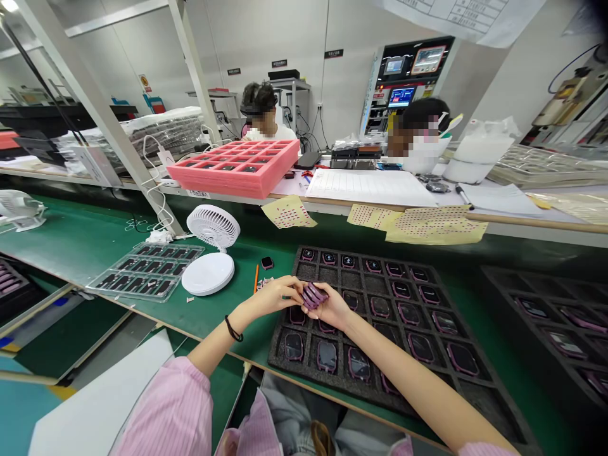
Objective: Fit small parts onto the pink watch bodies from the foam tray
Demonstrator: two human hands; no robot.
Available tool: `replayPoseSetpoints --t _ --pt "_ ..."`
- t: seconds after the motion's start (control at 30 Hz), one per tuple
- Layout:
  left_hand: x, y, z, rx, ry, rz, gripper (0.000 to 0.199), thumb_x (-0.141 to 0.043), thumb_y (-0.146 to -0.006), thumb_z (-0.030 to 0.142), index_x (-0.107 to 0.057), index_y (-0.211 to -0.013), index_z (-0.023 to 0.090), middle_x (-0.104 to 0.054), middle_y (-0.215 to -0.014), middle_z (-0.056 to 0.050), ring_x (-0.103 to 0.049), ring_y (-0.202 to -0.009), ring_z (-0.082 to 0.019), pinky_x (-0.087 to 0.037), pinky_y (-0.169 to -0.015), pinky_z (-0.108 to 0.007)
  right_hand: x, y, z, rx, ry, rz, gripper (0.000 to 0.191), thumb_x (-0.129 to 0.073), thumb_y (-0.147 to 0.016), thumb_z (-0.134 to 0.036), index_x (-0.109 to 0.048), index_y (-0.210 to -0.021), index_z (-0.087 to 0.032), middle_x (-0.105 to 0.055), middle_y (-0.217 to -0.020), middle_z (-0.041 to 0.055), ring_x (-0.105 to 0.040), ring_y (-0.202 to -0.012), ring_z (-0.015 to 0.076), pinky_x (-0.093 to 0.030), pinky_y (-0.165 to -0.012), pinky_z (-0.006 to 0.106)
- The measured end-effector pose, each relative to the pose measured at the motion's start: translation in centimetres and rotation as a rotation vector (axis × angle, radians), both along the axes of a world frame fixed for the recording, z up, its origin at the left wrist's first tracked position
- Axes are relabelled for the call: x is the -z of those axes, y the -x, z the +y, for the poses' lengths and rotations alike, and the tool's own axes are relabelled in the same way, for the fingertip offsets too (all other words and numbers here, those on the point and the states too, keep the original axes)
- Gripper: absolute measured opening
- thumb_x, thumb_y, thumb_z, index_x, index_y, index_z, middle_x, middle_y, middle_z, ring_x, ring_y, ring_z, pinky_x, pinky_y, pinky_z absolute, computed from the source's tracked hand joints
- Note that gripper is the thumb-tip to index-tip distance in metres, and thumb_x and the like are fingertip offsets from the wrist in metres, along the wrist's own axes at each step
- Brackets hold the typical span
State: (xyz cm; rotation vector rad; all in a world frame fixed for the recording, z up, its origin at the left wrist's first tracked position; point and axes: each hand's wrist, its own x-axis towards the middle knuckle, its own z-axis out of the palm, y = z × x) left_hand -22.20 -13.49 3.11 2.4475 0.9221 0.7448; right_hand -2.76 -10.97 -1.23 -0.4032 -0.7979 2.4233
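Over a black foam tray [349, 278], a small stack of purple smartwatch cases [314, 296] is held between my two hands. My right hand [336, 308] cradles the stack from the right, with its fingers curled beneath. From the left, the fingertips of my left hand [284, 293] pinch the near side of the same stack. Purple-framed watches with dark screens lie in many compartments of the tray; a dark-screened watch [360, 364] sits in the front row. Some compartments at the back show lit screens. My right forearm hides part of the tray.
A white fan [209, 275] stands left, beside a clear tray of black parts [149, 269]. An orange pen [256, 277] and a single watch [267, 262] lie behind my left hand. Another black tray [532, 329] is right. A shelf holds pink foam trays [237, 168]; two people sit beyond.
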Motion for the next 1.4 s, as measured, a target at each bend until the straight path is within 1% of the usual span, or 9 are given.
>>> replayPoseSetpoints --t 0.13,0.33,0.47,0.57,0.73,1.0,1.1,1.27,1.4 --pt "-0.7 0.2 0.2 0.047 0.169 -0.039 0.018 -0.063 -0.083 0.034 -0.073 -0.084 0.019 -0.06 -0.095 -0.007 -0.06 -0.097 -0.019 -0.046 -0.089 -0.031 0.0 -0.1 0.0 -0.031 -0.008 -0.01 0.03 -0.042 -0.085 -0.032 -0.057 -0.106 -0.015 -0.067 -0.074 0.0075 -0.062 -0.055 0.0192 -0.035 -0.037 0.022" --pt "-0.2 -0.4 0.8 0.003 0.267 -0.076 0.031 -0.069 -0.074 0.044 -0.059 -0.082 0.016 -0.056 -0.093 -0.006 -0.056 -0.082 -0.015 -0.05 -0.07 -0.026 0.7 0.0 0.1 -0.056 -0.034 -0.076 0.029 -0.043 -0.085 -0.032 -0.062 -0.087 -0.01 -0.067 -0.067 0.0089 -0.061 -0.051 0.0181 -0.039 -0.039 0.024" --pt "0.2 0.0 1.3 -0.033 0.282 -0.076 0.033 -0.068 -0.075 0.046 -0.057 -0.084 0.016 -0.056 -0.093 -0.006 -0.056 -0.083 -0.015 -0.048 -0.07 -0.025 0.7 0.2 -0.1 -0.02 -0.024 -0.067 0.028 -0.043 -0.086 -0.032 -0.061 -0.087 -0.011 -0.067 -0.069 0.0089 -0.061 -0.052 0.0177 -0.038 -0.038 0.024" --pt "0.0 1.7 2.3 -0.127 0.282 -0.016 0.034 -0.071 -0.072 0.044 -0.06 -0.086 0.015 -0.058 -0.092 -0.005 -0.058 -0.082 -0.016 -0.047 -0.069 -0.024 0.4 0.4 -0.3 0.021 -0.022 -0.053 0.029 -0.043 -0.085 -0.031 -0.058 -0.103 -0.013 -0.07 -0.078 0.0102 -0.062 -0.054 0.0192 -0.037 -0.038 0.024" --pt "0.4 4.9 3.7 -0.406 0.219 0.28 0.018 -0.066 -0.075 0.035 -0.067 -0.076 0.017 -0.06 -0.086 -0.006 -0.059 -0.087 -0.021 -0.045 -0.075 -0.027 0.4 0.4 -0.4 0.077 -0.002 -0.056 0.037 -0.042 -0.085 -0.03 -0.052 -0.117 -0.015 -0.072 -0.086 0.0132 -0.063 -0.056 0.0206 -0.038 -0.042 0.026" --pt "2.3 4.5 3.7 -0.495 0.234 0.287 0.008 -0.062 -0.068 0.016 -0.062 -0.059 0.017 -0.06 -0.083 -0.008 -0.059 -0.081 -0.02 -0.046 -0.074 -0.026 0.6 0.2 -0.2 0.074 0.022 -0.032 0.038 -0.044 -0.085 -0.032 -0.052 -0.117 -0.014 -0.071 -0.085 0.0125 -0.062 -0.056 0.0203 -0.039 -0.046 0.028" --pt "1.7 3.7 3.4 -0.494 0.216 0.237 0.009 -0.061 -0.07 0.015 -0.06 -0.061 0.016 -0.061 -0.079 -0.007 -0.06 -0.081 -0.02 -0.047 -0.075 -0.027 0.5 0.3 -0.4 0.158 0.001 -0.023 0.038 -0.045 -0.084 -0.031 -0.052 -0.117 -0.015 -0.071 -0.083 0.0107 -0.062 -0.056 0.0202 -0.041 -0.047 0.029" --pt "1.0 0.7 2.0 -0.438 0.264 -0.033 0.021 -0.051 -0.086 0.03 -0.065 -0.089 0.015 -0.067 -0.08 -0.005 -0.063 -0.072 -0.015 -0.049 -0.063 -0.024 0.3 0.5 -0.6 0.44 -0.041 0.002 0.037 -0.046 -0.083 -0.029 -0.051 -0.118 -0.019 -0.071 -0.082 0.007 -0.063 -0.057 0.0202 -0.045 -0.05 0.031" --pt "1.4 -2.1 1.6 -0.486 0.518 -0.46 0.029 -0.074 -0.069 0.037 -0.068 -0.083 0.013 -0.069 -0.067 -0.004 -0.063 -0.059 -0.014 -0.051 -0.056 -0.024 0.5 0.5 -0.4 0.52 -0.051 0.006 0.038 -0.049 -0.082 -0.028 -0.05 -0.119 -0.021 -0.069 -0.077 0.0032 -0.064 -0.057 0.0203 -0.047 -0.049 0.031"
